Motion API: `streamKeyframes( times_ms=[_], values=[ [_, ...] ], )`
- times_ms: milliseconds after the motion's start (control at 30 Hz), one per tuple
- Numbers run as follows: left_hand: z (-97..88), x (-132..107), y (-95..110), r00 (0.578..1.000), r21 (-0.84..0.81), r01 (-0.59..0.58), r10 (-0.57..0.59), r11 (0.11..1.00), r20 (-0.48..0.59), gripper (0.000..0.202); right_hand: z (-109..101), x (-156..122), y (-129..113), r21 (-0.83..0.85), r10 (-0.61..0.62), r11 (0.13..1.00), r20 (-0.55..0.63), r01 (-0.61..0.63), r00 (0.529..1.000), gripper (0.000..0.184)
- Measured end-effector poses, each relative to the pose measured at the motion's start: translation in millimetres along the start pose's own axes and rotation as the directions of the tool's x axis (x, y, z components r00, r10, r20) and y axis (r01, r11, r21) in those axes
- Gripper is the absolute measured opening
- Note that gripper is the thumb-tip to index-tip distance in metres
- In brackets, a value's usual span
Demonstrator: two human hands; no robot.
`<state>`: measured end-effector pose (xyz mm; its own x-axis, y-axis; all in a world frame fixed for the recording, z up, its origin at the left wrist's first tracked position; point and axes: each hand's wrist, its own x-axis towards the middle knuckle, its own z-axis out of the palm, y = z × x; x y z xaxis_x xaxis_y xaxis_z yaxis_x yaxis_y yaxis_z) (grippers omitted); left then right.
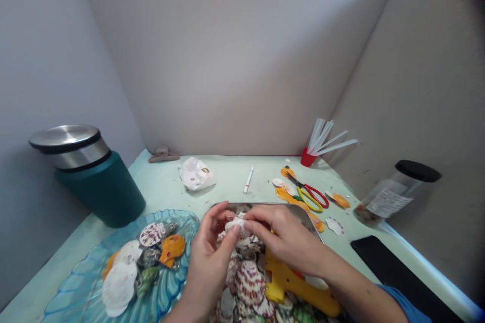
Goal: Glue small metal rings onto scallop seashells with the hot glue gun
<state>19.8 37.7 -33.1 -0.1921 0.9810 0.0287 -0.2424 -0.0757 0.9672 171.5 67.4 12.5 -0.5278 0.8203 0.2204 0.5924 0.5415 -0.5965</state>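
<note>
Over a metal tray (306, 216) heaped with shells, my two hands meet at a small white shell (235, 223). My left hand (212, 247) has its thumb and fingers closed around the shell from the left. From the right, my right hand (282, 232) pinches at the same shell with thumb and forefinger. Below them lies a striped brown-and-white scallop shell (250, 282) among several others. A yellow glue gun (291, 285) rests on the shells under my right forearm. The fingers partly cover the white shell.
To the left, a blue shell-shaped glass dish (79, 287) holds shells, beside a green bottle (102, 186). Behind are a crumpled wrapper (195, 174) and a white pen (248, 180). Scissors (308, 193), a red cup of glue sticks (308, 158), a clear jar (390, 197) and a black phone (397, 272) stand right.
</note>
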Motion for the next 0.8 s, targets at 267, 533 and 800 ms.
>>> streamKeyframes(
  times_ms=[267,533,800],
  values=[
    [-3.6,3,-7,0.999,-0.078,-0.029,0.031,0.997,0.022,0.035,-1,0,1,0.018,-0.042,0.999,0.049,0.041,0.998,0.018],
    [-4.3,2,-1,0.999,-0.068,-0.023,0.02,0.997,-0.037,0.031,-1,2,2,0.057,0.005,0.998,-0.02,-0.004,1.0,0.013],
    [-3.0,-7,-4,0.926,0.371,-0.329,0.374,0.868,-0.055,0.029,-2,5,20,0.024,0.083,0.996,-0.056,-0.082,0.995,0.018]
  ],
)
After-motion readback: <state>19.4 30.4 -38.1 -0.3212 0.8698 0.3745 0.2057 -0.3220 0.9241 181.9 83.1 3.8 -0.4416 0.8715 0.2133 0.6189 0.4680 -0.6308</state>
